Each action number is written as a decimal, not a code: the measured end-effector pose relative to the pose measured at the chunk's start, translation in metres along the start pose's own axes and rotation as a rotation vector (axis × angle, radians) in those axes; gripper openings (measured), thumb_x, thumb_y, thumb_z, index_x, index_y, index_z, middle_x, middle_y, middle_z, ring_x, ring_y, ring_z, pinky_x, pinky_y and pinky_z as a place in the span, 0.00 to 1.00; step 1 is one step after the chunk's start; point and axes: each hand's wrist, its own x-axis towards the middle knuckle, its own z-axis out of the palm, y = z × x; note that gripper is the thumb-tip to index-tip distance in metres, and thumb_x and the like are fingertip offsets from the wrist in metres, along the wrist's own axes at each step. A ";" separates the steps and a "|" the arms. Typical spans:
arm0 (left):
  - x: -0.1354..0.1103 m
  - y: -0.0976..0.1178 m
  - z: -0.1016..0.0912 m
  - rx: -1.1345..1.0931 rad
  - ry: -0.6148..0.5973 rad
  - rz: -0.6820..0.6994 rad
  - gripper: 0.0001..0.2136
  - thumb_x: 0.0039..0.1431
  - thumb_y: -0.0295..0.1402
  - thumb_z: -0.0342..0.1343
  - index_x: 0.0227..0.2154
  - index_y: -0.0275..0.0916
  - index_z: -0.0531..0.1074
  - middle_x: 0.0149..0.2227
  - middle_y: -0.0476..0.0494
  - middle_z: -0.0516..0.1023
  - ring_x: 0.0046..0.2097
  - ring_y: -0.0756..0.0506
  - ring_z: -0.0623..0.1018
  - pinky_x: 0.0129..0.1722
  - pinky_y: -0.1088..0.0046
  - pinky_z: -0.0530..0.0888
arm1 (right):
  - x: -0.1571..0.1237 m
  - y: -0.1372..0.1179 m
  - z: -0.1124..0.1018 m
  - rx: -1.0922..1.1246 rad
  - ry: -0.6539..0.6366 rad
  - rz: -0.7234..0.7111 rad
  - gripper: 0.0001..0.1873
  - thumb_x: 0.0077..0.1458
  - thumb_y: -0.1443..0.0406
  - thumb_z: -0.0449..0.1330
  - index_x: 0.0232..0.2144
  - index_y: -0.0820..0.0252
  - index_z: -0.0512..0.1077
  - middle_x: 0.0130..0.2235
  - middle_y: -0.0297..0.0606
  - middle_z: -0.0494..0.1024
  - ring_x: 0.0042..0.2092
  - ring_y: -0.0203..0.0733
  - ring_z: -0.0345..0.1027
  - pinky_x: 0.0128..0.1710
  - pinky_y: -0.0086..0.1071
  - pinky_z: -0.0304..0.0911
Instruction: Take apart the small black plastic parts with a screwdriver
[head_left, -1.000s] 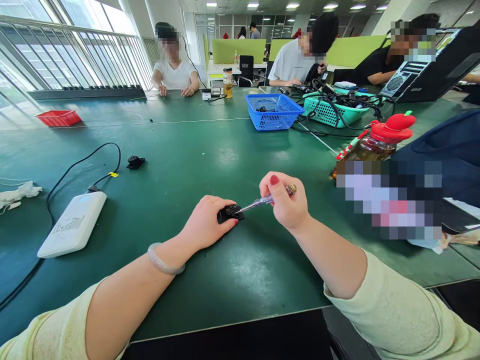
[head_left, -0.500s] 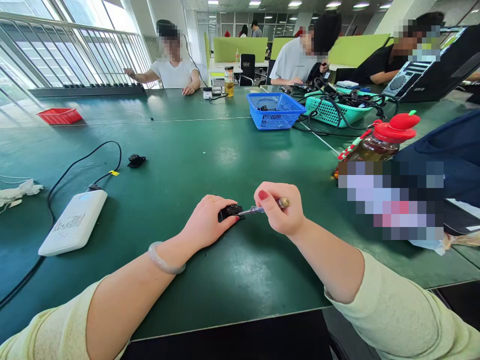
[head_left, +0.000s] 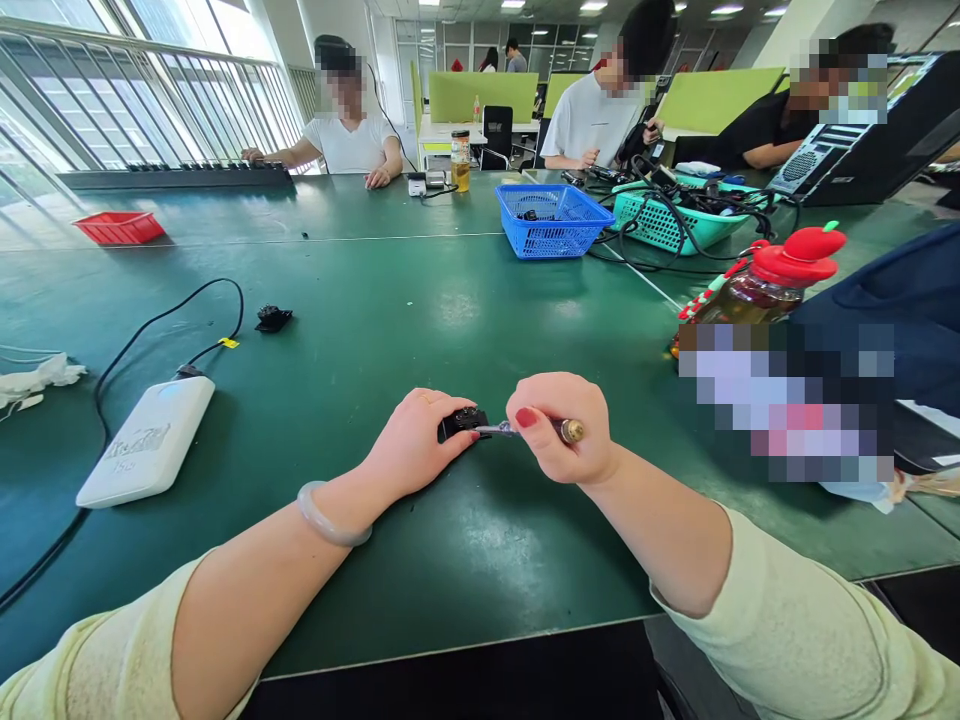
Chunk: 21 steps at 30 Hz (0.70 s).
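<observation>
My left hand (head_left: 417, 440) grips a small black part (head_left: 462, 420) against the green tabletop, thumb in front and fingers behind. What kind of part it is does not show clearly. My right hand (head_left: 561, 430) is closed around a screwdriver (head_left: 500, 428), whose thin metal shaft points left and whose handle end sticks out of the fist on the right. The shaft's tip meets the black part beside my left thumb; whether it sits in a screw or slot is too small to tell.
On the left lie a white power bank (head_left: 148, 440) with a black cable and another black part (head_left: 273, 318). Farther off stand a red tray (head_left: 120, 228), a blue basket (head_left: 553, 222) and a green basket (head_left: 675, 222). A red-lidded bottle (head_left: 765, 285) is at right. Several people sit across the table.
My right fist has dropped slightly and the screwdriver lies flatter, its tip still at the black part. My left hand has barely moved. Across the table, a person's arm has lowered.
</observation>
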 end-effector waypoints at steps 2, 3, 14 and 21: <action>0.000 0.000 0.000 0.003 0.005 0.004 0.13 0.63 0.40 0.59 0.47 0.43 0.80 0.45 0.43 0.83 0.49 0.38 0.77 0.55 0.54 0.72 | 0.000 0.000 0.000 -0.003 -0.012 -0.020 0.22 0.68 0.62 0.50 0.20 0.55 0.62 0.17 0.28 0.62 0.20 0.32 0.53 0.21 0.28 0.51; 0.000 0.001 0.000 0.003 0.006 0.002 0.13 0.63 0.40 0.59 0.47 0.43 0.80 0.45 0.43 0.83 0.49 0.38 0.77 0.55 0.54 0.72 | 0.000 0.000 0.000 -0.011 -0.019 -0.031 0.21 0.68 0.62 0.50 0.20 0.55 0.62 0.17 0.28 0.62 0.19 0.32 0.53 0.21 0.28 0.51; 0.000 0.001 0.000 -0.020 0.006 -0.014 0.13 0.59 0.32 0.58 0.46 0.44 0.80 0.46 0.44 0.84 0.51 0.38 0.77 0.57 0.55 0.71 | -0.004 -0.007 0.019 -0.304 -0.242 -0.440 0.27 0.67 0.57 0.52 0.15 0.56 0.62 0.18 0.29 0.58 0.21 0.35 0.48 0.23 0.33 0.46; 0.000 0.000 -0.001 -0.014 0.017 -0.038 0.14 0.59 0.32 0.58 0.47 0.43 0.81 0.49 0.45 0.83 0.52 0.39 0.76 0.57 0.56 0.72 | -0.012 -0.011 0.035 -0.324 -0.309 -0.576 0.30 0.66 0.52 0.56 0.14 0.56 0.63 0.17 0.28 0.59 0.22 0.35 0.48 0.24 0.34 0.48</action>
